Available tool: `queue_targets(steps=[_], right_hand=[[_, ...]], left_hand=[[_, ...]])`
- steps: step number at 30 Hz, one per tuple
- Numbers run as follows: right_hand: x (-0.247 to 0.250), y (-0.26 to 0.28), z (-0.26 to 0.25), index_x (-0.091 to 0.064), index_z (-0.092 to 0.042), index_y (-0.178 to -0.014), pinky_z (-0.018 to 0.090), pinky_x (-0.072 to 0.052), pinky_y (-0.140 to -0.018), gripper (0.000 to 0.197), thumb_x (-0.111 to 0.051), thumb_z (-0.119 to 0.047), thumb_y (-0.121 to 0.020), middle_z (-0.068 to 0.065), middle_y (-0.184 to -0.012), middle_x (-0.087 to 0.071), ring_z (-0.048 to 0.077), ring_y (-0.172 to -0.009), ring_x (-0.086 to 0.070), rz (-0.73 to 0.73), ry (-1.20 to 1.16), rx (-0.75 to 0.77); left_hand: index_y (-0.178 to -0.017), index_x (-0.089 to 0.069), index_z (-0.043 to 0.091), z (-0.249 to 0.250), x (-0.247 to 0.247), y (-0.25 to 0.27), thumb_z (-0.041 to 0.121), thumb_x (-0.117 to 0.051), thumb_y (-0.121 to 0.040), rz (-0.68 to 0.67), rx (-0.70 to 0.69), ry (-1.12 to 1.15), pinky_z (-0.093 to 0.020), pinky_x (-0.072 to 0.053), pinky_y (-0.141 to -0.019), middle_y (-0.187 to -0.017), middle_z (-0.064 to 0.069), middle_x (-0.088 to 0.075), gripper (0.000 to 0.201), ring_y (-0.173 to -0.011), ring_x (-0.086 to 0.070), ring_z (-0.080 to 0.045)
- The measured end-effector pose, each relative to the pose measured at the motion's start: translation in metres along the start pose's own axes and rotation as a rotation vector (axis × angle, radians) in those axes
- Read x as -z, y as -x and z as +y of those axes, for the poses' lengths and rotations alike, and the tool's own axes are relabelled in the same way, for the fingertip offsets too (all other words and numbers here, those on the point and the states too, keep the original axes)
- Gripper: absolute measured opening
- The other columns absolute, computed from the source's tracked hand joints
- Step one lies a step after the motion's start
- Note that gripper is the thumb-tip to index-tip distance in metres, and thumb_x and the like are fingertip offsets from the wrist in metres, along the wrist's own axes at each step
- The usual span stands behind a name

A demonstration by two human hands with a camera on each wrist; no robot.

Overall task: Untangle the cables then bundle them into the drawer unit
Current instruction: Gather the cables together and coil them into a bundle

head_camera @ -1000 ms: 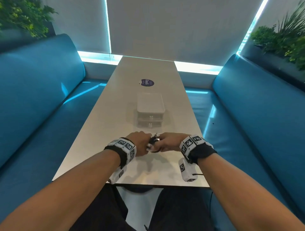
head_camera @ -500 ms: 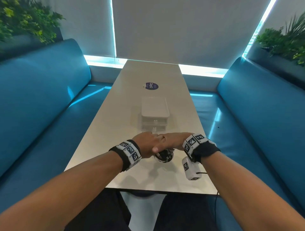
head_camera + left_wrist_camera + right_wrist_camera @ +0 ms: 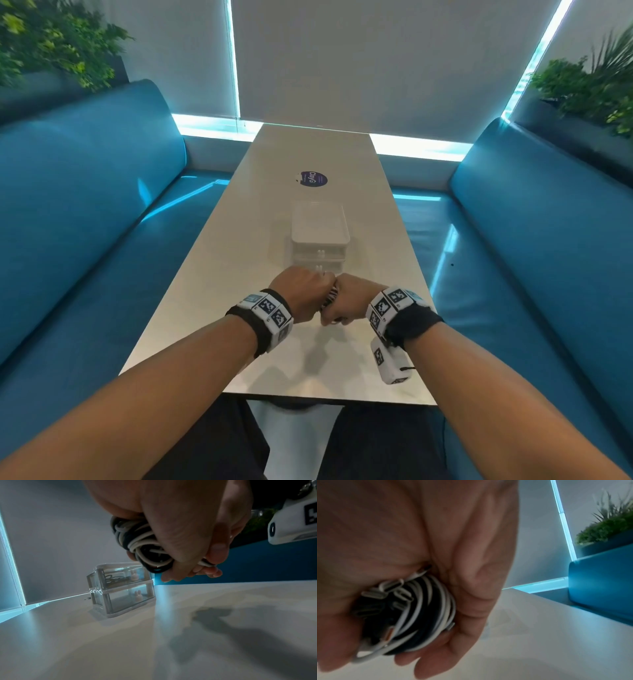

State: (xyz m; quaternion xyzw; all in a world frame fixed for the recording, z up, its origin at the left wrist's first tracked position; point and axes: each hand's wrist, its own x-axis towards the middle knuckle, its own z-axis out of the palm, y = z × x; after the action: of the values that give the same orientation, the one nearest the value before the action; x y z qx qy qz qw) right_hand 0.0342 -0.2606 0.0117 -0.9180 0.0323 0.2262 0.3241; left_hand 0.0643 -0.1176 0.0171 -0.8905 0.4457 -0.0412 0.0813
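A tight coil of black and white cables (image 3: 330, 297) (image 3: 145, 545) (image 3: 419, 609) is squeezed between both hands above the white table (image 3: 219, 274). My left hand (image 3: 303, 291) grips it from the left, my right hand (image 3: 346, 301) curls round it from the right. Several connector ends stick out of the coil in the right wrist view. Just beyond the hands stands the clear two-drawer unit (image 3: 320, 236) (image 3: 121, 588), both drawers pushed in. Its top drawer holds some cable in the left wrist view.
A round dark sticker (image 3: 311, 179) lies on the table beyond the drawer unit. Blue bench seats (image 3: 85, 212) run along both sides, with plants (image 3: 596, 85) behind them. The table's near edge (image 3: 329, 401) is close to my lap.
The hands lifted the cable coil off the table and moved it toward the drawer unit. The coil, visible below the hands half a second ago, is now pressed between them.
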Motion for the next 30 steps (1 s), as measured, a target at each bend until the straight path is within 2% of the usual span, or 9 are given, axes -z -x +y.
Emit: queue_targets(steps=[4, 6, 9, 12, 18, 20, 23, 27, 30], right_hand=[[0.003, 0.000, -0.009, -0.073, -0.011, -0.076, 0.032, -0.060, -0.061, 0.015, -0.076, -0.018, -0.063, 0.005, -0.067, -0.071, 0.016, -0.054, -0.065, 0.106, 0.078, 0.026], [0.002, 0.001, -0.011, -0.072, -0.013, -0.076, 0.029, -0.057, -0.057, 0.017, -0.076, -0.022, -0.063, 0.001, -0.064, -0.070, 0.014, -0.051, -0.063, 0.147, 0.158, 0.044], [-0.004, 0.000, -0.009, -0.069, -0.021, -0.081, 0.030, -0.055, -0.059, 0.023, -0.077, -0.030, -0.061, -0.003, -0.070, -0.069, 0.014, -0.062, -0.065, 0.224, 0.257, 0.115], [-0.011, -0.001, -0.008, -0.062, -0.028, -0.085, 0.028, -0.049, -0.060, 0.028, -0.074, -0.034, -0.061, -0.005, -0.078, -0.068, 0.018, -0.068, -0.063, 0.345, 0.321, 0.207], [-0.007, -0.006, -0.014, -0.058, -0.023, -0.097, 0.031, -0.044, -0.065, 0.029, -0.069, -0.031, -0.071, -0.002, -0.095, -0.063, 0.023, -0.079, -0.061, 0.462, 0.594, 0.305], [-0.006, -0.007, -0.014, -0.058, -0.021, -0.099, 0.032, -0.046, -0.066, 0.032, -0.071, -0.033, -0.072, -0.001, -0.096, -0.063, 0.023, -0.081, -0.061, 0.468, 0.594, 0.284], [-0.006, -0.008, -0.010, -0.057, -0.021, -0.100, 0.033, -0.052, -0.070, 0.040, -0.076, -0.037, -0.068, -0.001, -0.097, -0.064, 0.022, -0.084, -0.064, 0.395, 0.491, 0.231], [0.001, -0.005, -0.013, -0.059, -0.017, -0.098, 0.031, -0.051, -0.068, 0.069, -0.083, -0.064, -0.053, -0.004, -0.091, -0.064, 0.013, -0.080, -0.061, 0.251, 0.329, 0.206], [0.008, -0.007, -0.017, -0.066, -0.018, -0.085, 0.029, -0.054, -0.066, 0.060, -0.085, -0.063, -0.048, -0.004, -0.080, -0.068, 0.012, -0.073, -0.065, 0.231, 0.340, 0.153]], left_hand=[[-0.083, -0.060, 0.024, -0.005, 0.013, -0.001, 0.021, -0.059, -0.083, -0.040, 0.072, -0.118, -0.033, -0.043, -0.075, -0.083, 0.001, -0.069, 0.003, -0.070, -0.061, -0.024], [-0.078, -0.054, 0.025, -0.006, 0.012, -0.003, 0.024, -0.059, -0.084, -0.089, 0.113, -0.084, -0.032, -0.043, -0.070, -0.077, 0.001, -0.064, 0.007, -0.063, -0.052, -0.022], [-0.077, -0.057, 0.024, -0.012, 0.011, -0.002, 0.031, -0.067, -0.077, -0.174, 0.189, 0.112, -0.029, -0.048, -0.063, -0.068, 0.005, -0.058, 0.012, -0.063, -0.058, -0.019], [-0.074, -0.063, 0.022, -0.026, 0.012, -0.004, 0.030, -0.074, -0.069, -0.272, 0.215, 0.323, -0.025, -0.048, -0.058, -0.068, 0.004, -0.065, 0.014, -0.062, -0.064, -0.017], [-0.070, -0.068, 0.019, -0.036, 0.006, -0.005, 0.015, -0.067, -0.077, -0.356, 0.302, 0.705, -0.023, -0.053, -0.052, -0.063, 0.002, -0.071, 0.008, -0.048, -0.065, -0.011], [-0.068, -0.062, 0.023, -0.032, 0.002, -0.009, 0.022, -0.068, -0.079, -0.303, 0.299, 0.608, -0.025, -0.052, -0.056, -0.064, 0.004, -0.069, 0.012, -0.053, -0.064, -0.014], [-0.075, -0.053, 0.027, -0.027, -0.004, -0.013, 0.034, -0.065, -0.085, -0.200, 0.251, 0.311, -0.030, -0.048, -0.066, -0.082, 0.004, -0.066, 0.018, -0.068, -0.058, -0.020], [-0.094, -0.060, 0.022, -0.025, -0.010, -0.012, 0.029, -0.061, -0.089, -0.164, 0.141, 0.060, -0.032, -0.046, -0.065, -0.085, 0.001, -0.063, 0.009, -0.067, -0.053, -0.022], [-0.104, -0.063, 0.019, -0.020, -0.009, -0.011, 0.032, -0.062, -0.089, -0.124, 0.083, 0.010, -0.031, -0.044, -0.065, -0.091, -0.001, -0.069, 0.020, -0.074, -0.063, -0.025]])
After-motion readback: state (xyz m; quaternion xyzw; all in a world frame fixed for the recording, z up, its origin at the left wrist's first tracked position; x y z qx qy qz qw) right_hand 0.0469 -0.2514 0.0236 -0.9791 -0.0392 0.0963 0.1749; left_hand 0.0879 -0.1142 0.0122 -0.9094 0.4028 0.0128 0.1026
